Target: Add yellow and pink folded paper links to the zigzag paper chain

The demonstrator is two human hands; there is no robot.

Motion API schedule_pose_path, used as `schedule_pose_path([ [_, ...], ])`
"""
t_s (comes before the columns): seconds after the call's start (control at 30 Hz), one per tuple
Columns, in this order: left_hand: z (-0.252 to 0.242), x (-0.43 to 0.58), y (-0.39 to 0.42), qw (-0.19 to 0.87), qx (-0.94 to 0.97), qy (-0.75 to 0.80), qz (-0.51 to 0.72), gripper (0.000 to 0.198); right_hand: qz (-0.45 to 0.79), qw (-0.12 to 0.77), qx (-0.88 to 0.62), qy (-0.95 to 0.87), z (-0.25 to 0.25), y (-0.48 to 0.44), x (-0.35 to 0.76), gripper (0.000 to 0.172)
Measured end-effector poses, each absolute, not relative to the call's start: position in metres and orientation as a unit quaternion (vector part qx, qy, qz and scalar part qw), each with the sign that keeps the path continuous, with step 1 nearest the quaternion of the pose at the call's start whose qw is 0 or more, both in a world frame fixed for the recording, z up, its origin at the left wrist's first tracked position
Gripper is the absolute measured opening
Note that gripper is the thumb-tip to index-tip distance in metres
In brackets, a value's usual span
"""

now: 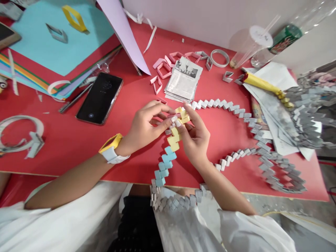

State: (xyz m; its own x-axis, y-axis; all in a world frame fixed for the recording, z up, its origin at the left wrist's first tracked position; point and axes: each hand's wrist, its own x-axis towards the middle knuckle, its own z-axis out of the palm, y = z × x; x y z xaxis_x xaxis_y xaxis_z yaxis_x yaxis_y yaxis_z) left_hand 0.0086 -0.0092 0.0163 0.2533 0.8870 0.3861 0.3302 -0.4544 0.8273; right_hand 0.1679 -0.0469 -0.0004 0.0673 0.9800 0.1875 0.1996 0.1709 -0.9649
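Observation:
A long folded-paper chain [252,122] of grey newspaper links snakes across the red table [78,140]. Its near stretch has yellow links [173,139] and blue links [165,164], then hangs grey over the table edge into my lap. My left hand [145,126], with a yellow and white watch on the wrist, pinches the yellow links from the left. Closed on the same yellow end from the right is my right hand [195,138], fingertips meeting the left thumb.
A black phone [99,98] lies left of my hands, a stack of cut newspaper [183,80] and loose pink folded links [164,68] beyond them. Coloured paper sheets [52,45] fill the far left. A plastic cup [248,45], bottle and heaped chain sit right.

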Motion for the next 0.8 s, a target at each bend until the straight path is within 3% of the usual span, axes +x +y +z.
schedule_pose_path([
  [0.37,0.0169,0.0052,-0.0107,0.147,0.818,0.374,0.413,0.006,0.335,0.460,-0.532,-0.627,-0.0028,-0.0489,0.1707,0.053],
  [0.63,0.0193,0.0058,-0.0146,0.167,0.799,0.387,0.429,0.006,0.252,0.467,-0.501,-0.684,0.0032,-0.0484,0.1669,0.049],
  [0.8,0.0245,0.0070,-0.0166,0.224,0.763,0.414,0.444,0.006,0.306,0.460,-0.496,-0.670,0.0023,-0.0481,0.1718,0.051],
])
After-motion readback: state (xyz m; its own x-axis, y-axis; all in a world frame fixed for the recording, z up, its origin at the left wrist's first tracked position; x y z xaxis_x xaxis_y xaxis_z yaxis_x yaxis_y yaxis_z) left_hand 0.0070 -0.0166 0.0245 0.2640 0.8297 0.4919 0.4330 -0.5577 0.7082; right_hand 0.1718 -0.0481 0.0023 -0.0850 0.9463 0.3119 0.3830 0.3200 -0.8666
